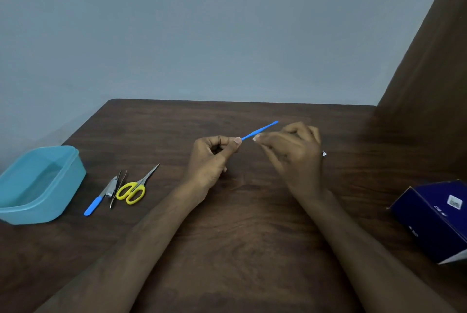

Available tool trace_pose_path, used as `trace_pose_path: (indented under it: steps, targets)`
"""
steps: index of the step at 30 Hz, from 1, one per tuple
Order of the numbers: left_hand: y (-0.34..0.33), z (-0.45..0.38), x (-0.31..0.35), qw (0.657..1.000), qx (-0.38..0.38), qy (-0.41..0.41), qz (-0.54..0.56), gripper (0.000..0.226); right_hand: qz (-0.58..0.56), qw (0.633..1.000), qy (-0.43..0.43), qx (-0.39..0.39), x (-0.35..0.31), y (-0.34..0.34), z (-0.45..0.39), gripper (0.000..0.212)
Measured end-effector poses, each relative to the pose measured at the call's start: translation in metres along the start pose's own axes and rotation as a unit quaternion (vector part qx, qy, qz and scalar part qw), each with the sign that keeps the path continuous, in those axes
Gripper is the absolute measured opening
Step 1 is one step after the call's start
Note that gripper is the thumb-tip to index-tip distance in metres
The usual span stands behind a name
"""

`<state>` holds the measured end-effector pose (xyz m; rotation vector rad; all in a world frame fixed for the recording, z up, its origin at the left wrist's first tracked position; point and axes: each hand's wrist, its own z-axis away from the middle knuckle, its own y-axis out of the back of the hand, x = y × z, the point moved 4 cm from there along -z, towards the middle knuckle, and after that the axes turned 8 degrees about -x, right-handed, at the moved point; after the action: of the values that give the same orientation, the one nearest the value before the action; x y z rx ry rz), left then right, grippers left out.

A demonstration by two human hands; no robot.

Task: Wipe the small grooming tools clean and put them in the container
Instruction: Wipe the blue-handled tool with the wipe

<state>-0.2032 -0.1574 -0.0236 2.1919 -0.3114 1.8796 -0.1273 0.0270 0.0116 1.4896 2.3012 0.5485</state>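
From the head camera, a dark wooden table (240, 211) is seen in front of a grey wall. A thin blue stick tool (260, 130) is held above the middle of the table. Its near end is pinched by the curled fingers and thumb of the left hand (212, 156). The far end is tilted up and away to the right. The right hand (293, 151) is held just beside the stick, with its fingers curled round something small and white. What the white thing is cannot be told, because the hand is blurred.

At the left edge, a blue container (40, 183) is set on the table. Beside it are laid a blue-handled nail clipper (101, 196), metal tweezers (116, 190) and yellow-handled scissors (135, 187). At the right edge, a dark blue box (432, 219) is seen.
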Motion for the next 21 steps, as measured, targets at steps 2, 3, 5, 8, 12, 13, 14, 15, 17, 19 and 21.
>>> trace_pose_path:
  steps: [2, 3, 5, 8, 12, 13, 14, 15, 17, 19, 21]
  targets:
    - [0.002, -0.001, -0.001, 1.000, 0.011, 0.002, 0.003, 0.015, -0.055, 0.998, -0.038, 0.013, 0.005, 0.008, 0.001, 0.002]
    - [0.002, -0.001, 0.000, 1.000, 0.012, 0.001, 0.002, 0.015, -0.109, 0.990, -0.090, 0.017, 0.008, 0.007, 0.002, 0.003]
    - [0.000, -0.001, 0.000, 1.000, 0.009, -0.004, -0.007, 0.016, -0.273, 0.930, -0.245, 0.029, 0.012, -0.003, 0.006, 0.004]
    - [0.000, -0.001, 0.000, 1.000, 0.013, -0.017, -0.022, 0.015, -0.452, 0.809, -0.375, 0.031, 0.003, -0.022, 0.009, 0.008]
    - [-0.004, -0.001, 0.001, 0.999, -0.004, -0.044, -0.029, 0.013, -0.543, 0.718, -0.434, 0.036, -0.015, -0.035, 0.013, 0.008]
    - [-0.005, -0.001, 0.002, 0.998, -0.012, -0.053, -0.030, 0.013, -0.549, 0.703, -0.450, 0.043, -0.015, -0.038, 0.014, 0.009]
    - [-0.007, -0.001, 0.002, 0.997, -0.017, -0.061, -0.033, 0.012, -0.547, 0.696, -0.464, 0.047, -0.015, -0.040, 0.015, 0.012]
    - [-0.008, -0.001, 0.001, 0.997, -0.021, -0.069, -0.036, 0.012, -0.538, 0.695, -0.475, 0.047, -0.014, -0.042, 0.015, 0.016]
    - [-0.009, -0.002, 0.000, 0.996, -0.026, -0.077, -0.037, 0.012, -0.525, 0.698, -0.485, 0.047, -0.011, -0.043, 0.015, 0.021]
    - [-0.009, -0.002, 0.000, 0.995, -0.031, -0.081, -0.042, 0.011, -0.532, 0.687, -0.491, 0.059, -0.006, -0.040, 0.013, 0.025]
    - [-0.010, -0.002, 0.000, 0.995, -0.028, -0.084, -0.044, 0.009, -0.542, 0.664, -0.507, 0.089, 0.003, -0.038, 0.013, 0.033]
